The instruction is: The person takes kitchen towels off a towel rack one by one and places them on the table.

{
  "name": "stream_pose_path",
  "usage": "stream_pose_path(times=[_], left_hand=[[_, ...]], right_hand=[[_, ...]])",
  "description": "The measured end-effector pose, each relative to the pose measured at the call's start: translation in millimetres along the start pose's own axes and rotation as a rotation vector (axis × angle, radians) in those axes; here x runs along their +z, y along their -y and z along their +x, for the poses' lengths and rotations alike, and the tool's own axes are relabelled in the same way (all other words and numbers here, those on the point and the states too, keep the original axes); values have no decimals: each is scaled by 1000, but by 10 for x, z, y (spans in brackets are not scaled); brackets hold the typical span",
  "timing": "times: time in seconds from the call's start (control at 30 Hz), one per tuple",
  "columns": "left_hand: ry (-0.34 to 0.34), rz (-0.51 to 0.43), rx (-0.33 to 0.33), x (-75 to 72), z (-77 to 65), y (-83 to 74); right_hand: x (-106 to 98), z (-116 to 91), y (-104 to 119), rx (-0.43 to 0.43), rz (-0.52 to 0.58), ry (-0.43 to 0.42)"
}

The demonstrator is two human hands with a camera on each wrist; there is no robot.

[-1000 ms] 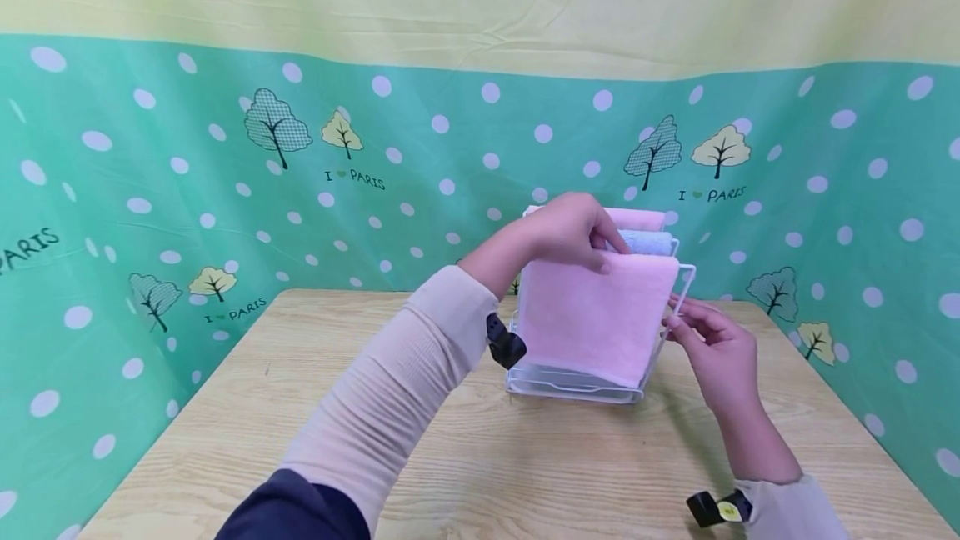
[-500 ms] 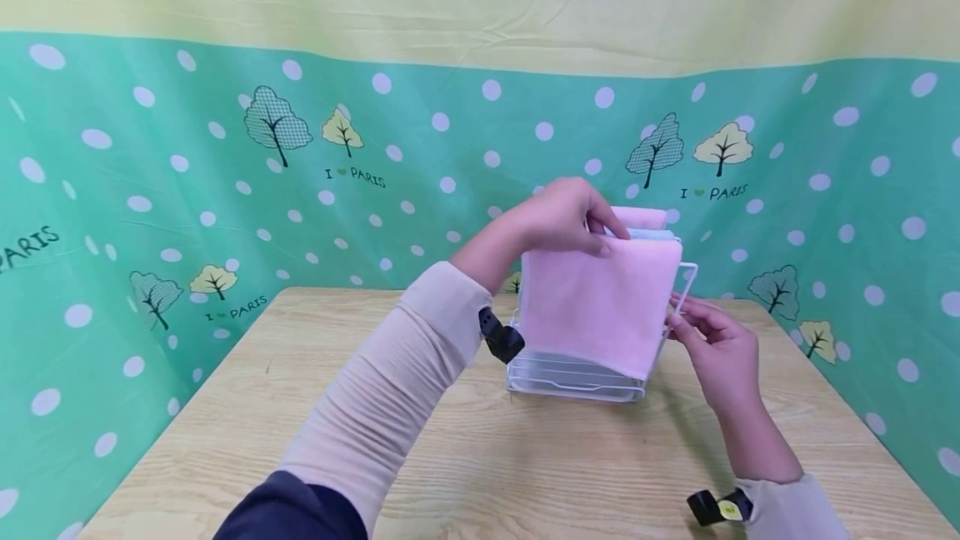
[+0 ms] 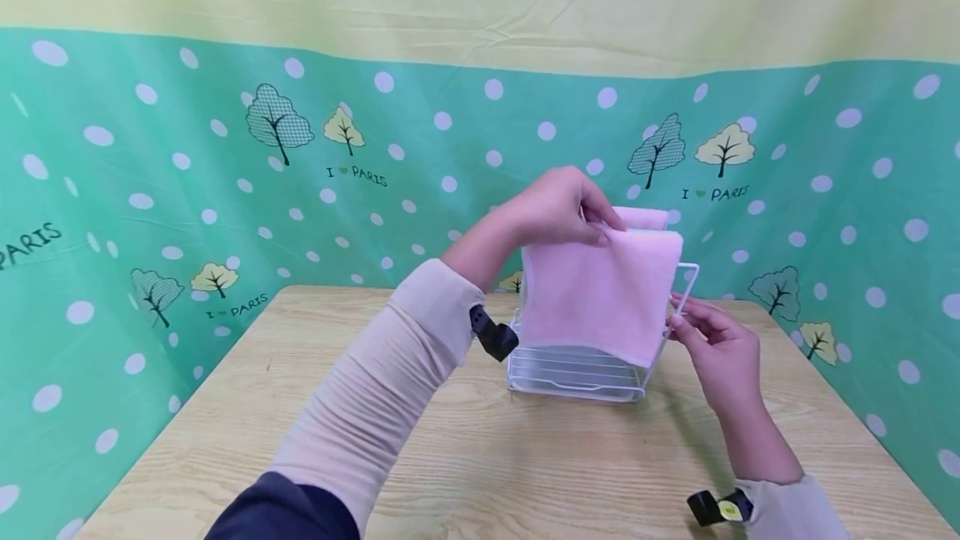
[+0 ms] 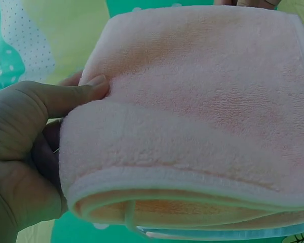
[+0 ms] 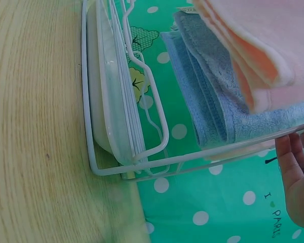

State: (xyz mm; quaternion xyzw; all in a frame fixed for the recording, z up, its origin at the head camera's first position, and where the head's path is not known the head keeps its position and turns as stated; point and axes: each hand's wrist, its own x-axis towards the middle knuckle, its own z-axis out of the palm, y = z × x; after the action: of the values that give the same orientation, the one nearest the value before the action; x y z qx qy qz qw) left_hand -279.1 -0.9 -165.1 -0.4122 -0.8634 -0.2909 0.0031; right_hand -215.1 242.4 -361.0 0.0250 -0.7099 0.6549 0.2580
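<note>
My left hand (image 3: 558,208) pinches the top fold of the front pink towel (image 3: 600,298), whose lower edge hangs above the base of the white wire rack (image 3: 577,390). In the left wrist view the thumb presses on the folded pink cloth (image 4: 202,91). My right hand (image 3: 720,352) holds the rack's right side wire between thumb and fingers. Behind the front towel, a blue towel (image 5: 213,96) hangs on the rack, plain in the right wrist view and mostly hidden in the head view. Farther back, a second pink towel (image 3: 645,217) shows its top.
A pale tray (image 5: 109,86) sits in the bottom of the rack. The rack stands on a wood-grain table (image 3: 337,407), toward its back right. Behind and beside the table hangs a green and yellow printed curtain (image 3: 420,140).
My left hand has risen with the front pink towel, whose lower edge has come up from the rack's base and uncovered its wires. The right hand stays on the side wire.
</note>
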Motion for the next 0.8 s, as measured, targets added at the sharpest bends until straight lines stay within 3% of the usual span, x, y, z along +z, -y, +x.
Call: stream_pose_path(times=[0.27,0.8], left_hand=[[-33,-65,-27,-26,-36,4],[-151,-145,1,-43,-137,27]], right_hand=[[3,5,0,-4,7,-5],[4,6,-2,10,55,-4]])
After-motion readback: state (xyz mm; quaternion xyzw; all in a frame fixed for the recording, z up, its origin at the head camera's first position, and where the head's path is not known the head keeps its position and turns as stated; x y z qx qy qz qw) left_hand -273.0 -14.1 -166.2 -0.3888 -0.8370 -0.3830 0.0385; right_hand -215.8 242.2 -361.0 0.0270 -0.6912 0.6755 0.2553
